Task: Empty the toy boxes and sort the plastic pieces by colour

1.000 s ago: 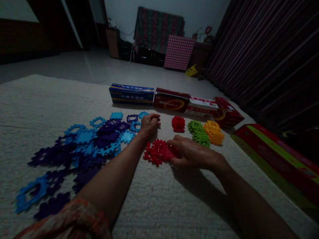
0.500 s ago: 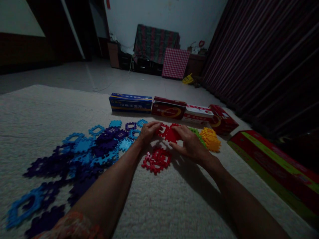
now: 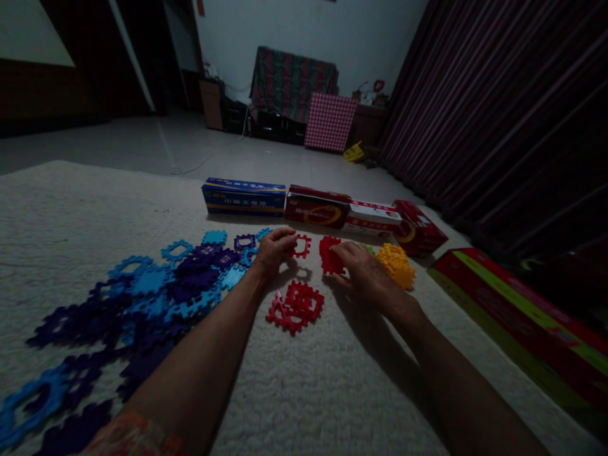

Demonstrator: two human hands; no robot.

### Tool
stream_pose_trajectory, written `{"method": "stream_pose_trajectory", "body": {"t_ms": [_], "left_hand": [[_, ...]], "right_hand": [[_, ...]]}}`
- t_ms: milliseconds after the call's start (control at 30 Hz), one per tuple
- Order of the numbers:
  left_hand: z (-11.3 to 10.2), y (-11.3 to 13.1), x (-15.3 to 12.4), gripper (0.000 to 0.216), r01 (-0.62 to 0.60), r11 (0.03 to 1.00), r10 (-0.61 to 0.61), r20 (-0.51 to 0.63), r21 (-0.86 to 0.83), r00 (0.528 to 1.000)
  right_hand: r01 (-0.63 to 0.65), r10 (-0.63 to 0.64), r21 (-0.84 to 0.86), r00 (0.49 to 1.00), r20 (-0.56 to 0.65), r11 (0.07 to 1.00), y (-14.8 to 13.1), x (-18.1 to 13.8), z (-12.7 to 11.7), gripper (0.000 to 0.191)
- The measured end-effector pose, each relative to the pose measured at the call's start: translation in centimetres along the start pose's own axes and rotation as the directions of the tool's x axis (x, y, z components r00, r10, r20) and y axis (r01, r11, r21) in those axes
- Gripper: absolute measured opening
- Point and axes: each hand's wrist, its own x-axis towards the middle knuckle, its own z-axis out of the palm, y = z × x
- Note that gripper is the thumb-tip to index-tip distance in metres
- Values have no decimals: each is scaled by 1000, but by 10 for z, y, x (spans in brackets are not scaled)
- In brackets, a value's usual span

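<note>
My left hand (image 3: 275, 251) pinches a red frame-shaped tile (image 3: 303, 246) with a square opening and notched edges, held a little above the mat. Opposite it, my right hand (image 3: 360, 267) has its fingers on a solid red notched tile (image 3: 331, 255); whether more tiles lie under that one I cannot tell. A gap separates the two red pieces. Nearer to me lies a small pile of red tiles (image 3: 297, 307), with a pink piece (image 3: 278, 297) on its left side.
Blue and purple tiles (image 3: 194, 278) are spread over the mat (image 3: 304, 399) on the left. Yellow tiles (image 3: 396, 266) sit right of my right hand, green ones partly hidden beside them. A blue box (image 3: 244, 197), dark red boxes (image 3: 317, 208) and a long red-green box (image 3: 517, 316) line the mat's edges.
The two red tiles, close together before, are now apart. My left hand has shifted slightly left with the frame tile; my right hand's fingers have closed in on the solid one.
</note>
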Motion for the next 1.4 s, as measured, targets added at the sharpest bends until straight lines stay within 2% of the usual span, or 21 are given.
{"method": "stream_pose_trajectory", "body": {"t_ms": [167,333,600,1067,1400], "left_hand": [[-1,1,0,41,27,999,-28,-21,-22,999],[1,2,0,44,36,999,-37,-38,-31,999],[2,5,-4,45,59,998,-59,-17,-4,998],[4,6,-7,41,52,998,-53,29,43,998],[4,3,-5,39,28,996,-31,39,83,999]], "right_hand": [[-10,0,-141,997,-71,990,-3,5,8,38],[-23,-1,-181,991,-132,983,0,4,20,36],[-46,19,-217,992,-125,975,5,5,29,37],[-27,-1,-202,990,-140,979,6,3,30,39],[-110,76,-234,986,-150,966,1,4,35,33]]}}
